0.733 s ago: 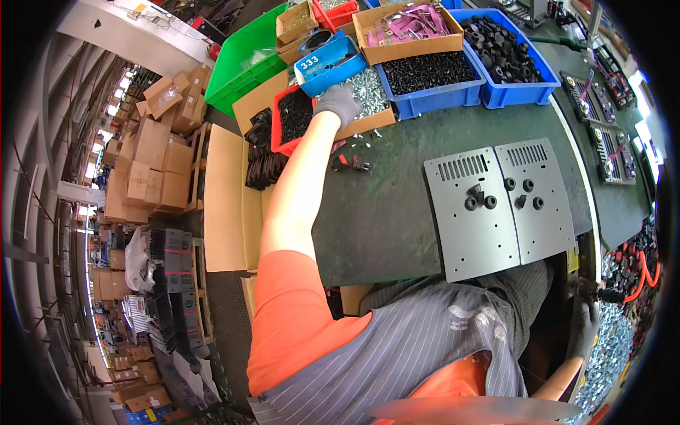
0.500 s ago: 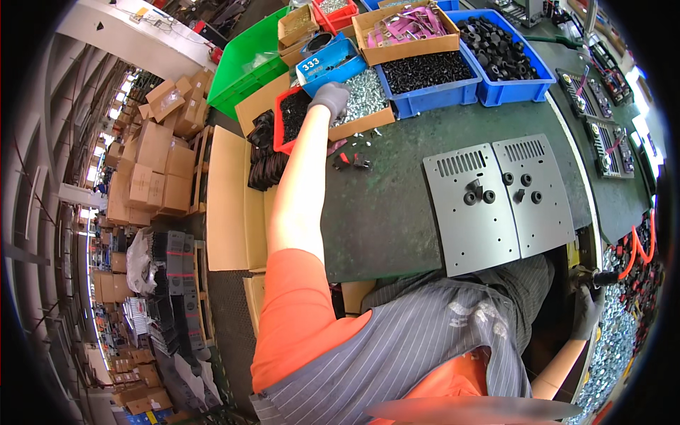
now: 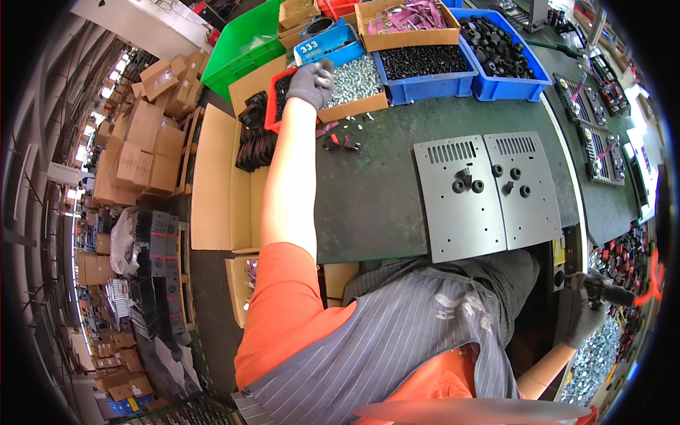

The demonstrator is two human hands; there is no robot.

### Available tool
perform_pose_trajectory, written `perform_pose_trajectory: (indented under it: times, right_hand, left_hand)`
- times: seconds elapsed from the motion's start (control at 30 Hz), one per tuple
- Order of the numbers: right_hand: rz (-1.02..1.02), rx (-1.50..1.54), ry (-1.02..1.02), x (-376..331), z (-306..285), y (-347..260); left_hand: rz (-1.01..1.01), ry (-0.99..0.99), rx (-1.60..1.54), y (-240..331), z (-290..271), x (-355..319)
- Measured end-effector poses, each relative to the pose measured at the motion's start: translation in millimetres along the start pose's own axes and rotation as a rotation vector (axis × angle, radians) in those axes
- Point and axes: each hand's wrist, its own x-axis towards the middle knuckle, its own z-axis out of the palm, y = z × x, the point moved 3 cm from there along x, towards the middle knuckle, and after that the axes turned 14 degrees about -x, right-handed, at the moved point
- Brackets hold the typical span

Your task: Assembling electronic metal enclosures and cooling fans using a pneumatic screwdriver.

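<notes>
Up at eleven o'clock, the gloved left hand (image 3: 312, 81) curls into the screw box (image 3: 354, 106); at four o'clock the right hand (image 3: 586, 312) grips a dark tool (image 3: 615, 294)

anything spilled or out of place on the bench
A few loose screws and small red and black parts lie on the green mat, just outside the box of screws that the left hand reaches into.

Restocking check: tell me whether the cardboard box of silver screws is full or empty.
Partly full. The cardboard box of silver screws shows a heap across its floor, the gloved left hand reaching in.
</notes>
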Motion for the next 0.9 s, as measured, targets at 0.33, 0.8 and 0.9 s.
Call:
perform_pose_trajectory:
  times: [0.33, 0.8, 0.9]
  right_hand:
    - [-0.27, 1.357, -0.953, 27, 64, -180]
    - [-0.489, 1.066, -0.593, -14, 191, -286]
    - [-0.457, 1.094, -0.594, -18, 193, -284]
  left_hand:
    - [-0.353, -0.35, -0.228, -134, 5, -117]
    - [-0.665, -0.315, -0.237, -295, -33, -244]
    - [-0.652, -0.3, -0.19, -297, -35, -244]
